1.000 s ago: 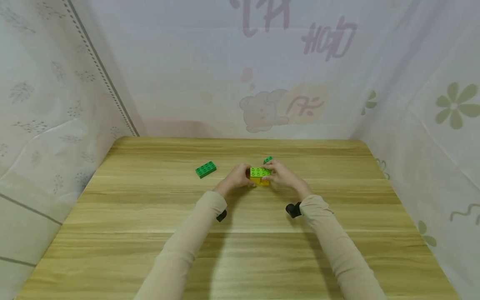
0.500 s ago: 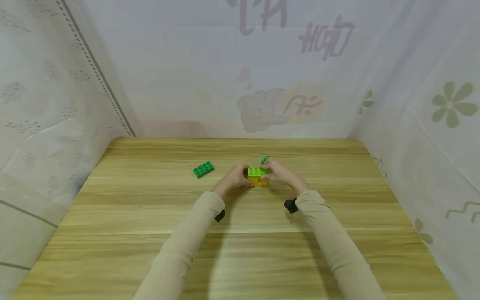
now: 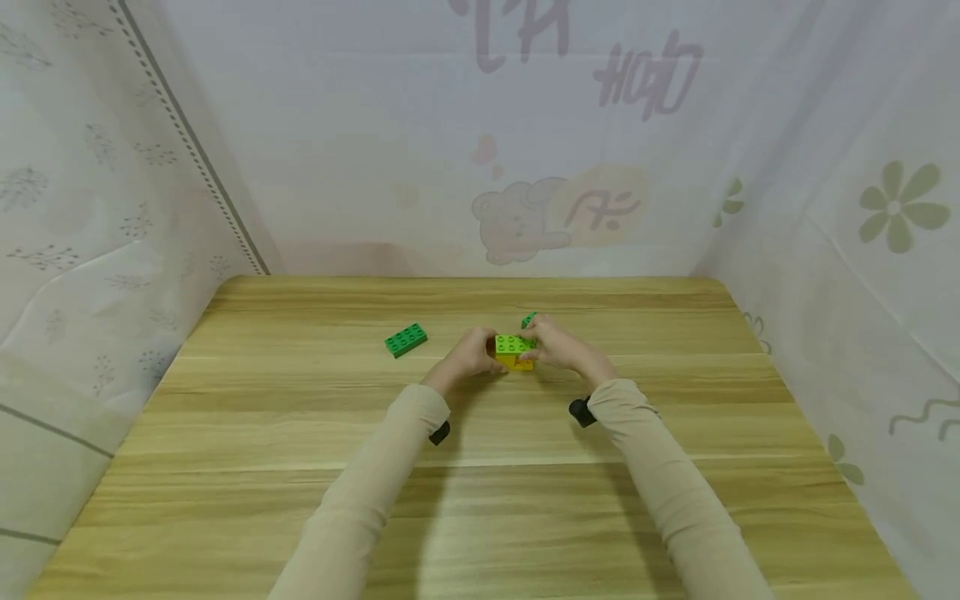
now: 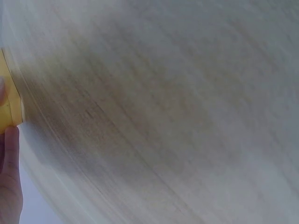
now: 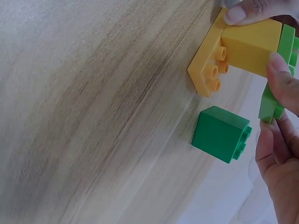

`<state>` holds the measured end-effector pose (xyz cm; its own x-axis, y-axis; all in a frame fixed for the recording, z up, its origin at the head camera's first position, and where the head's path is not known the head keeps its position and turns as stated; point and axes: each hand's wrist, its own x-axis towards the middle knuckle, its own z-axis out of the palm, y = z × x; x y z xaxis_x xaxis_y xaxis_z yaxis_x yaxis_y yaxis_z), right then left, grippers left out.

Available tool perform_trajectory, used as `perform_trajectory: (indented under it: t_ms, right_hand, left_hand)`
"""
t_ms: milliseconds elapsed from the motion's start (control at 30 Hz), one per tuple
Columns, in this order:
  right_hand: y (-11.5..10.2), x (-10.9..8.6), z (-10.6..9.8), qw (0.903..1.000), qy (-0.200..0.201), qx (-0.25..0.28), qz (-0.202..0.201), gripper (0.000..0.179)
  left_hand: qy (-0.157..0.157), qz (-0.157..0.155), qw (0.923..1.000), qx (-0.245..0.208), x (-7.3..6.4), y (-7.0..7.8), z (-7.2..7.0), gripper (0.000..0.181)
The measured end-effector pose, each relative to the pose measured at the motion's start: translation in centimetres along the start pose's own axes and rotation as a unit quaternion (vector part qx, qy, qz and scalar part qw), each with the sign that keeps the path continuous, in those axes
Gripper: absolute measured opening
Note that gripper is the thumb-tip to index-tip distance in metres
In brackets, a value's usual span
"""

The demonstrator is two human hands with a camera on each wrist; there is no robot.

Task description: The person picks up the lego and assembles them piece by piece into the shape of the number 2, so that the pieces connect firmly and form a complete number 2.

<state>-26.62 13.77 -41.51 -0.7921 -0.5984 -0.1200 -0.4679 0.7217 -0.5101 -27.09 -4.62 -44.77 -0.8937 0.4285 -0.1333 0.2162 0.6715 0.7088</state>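
Observation:
A small stack of toy building bricks stands between the hands at the middle of the table. Its bottom is an orange-yellow studded plate (image 5: 203, 77), with a yellow brick (image 5: 252, 44) on one end. On top lies a light green brick (image 3: 507, 343), which overhangs the yellow one in the right wrist view. My left hand (image 3: 471, 352) grips the stack's left side, its thumb low at the yellow brick and the plate. My right hand (image 3: 557, 344) pinches the overhanging end of the light green brick between thumb and fingers.
Just behind my right hand is a dark green block (image 5: 219, 135), partly hidden in the head view. A flat dark green brick (image 3: 406, 341) lies to the left of the hands. Printed cloth (image 3: 375, 150) hangs beyond the back edge of the wooden table (image 3: 517, 517).
The head view has shifted slightly, moving everything a little to the left. Both hands keep their hold on the stack, with hardly any movement.

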Motion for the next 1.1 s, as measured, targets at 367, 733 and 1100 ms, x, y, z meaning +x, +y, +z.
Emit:
perform_trajectory:
  t_ms: [367,733,1100]
  right_hand:
    - [0.0,-0.2,0.3,0.9987,0.015,-0.039,-0.029,0.047]
    - [0.2,-0.2,0.2,0.9994,0.019,-0.026,-0.012,0.045]
    - [2.1,-0.6,0.7,0.9916,0.056,0.111,0.034,0.071]
  left_hand:
    - [0.003,-0.008,0.9998,-0.019,-0.4,0.2,0.2,0.038]
    - [-0.001,-0.015,0.9999,0.001,-0.3,0.6,0.0,0.037]
    - [0.006,-0.010,0.9999,-0.002,-0.3,0.5,0.0,0.043]
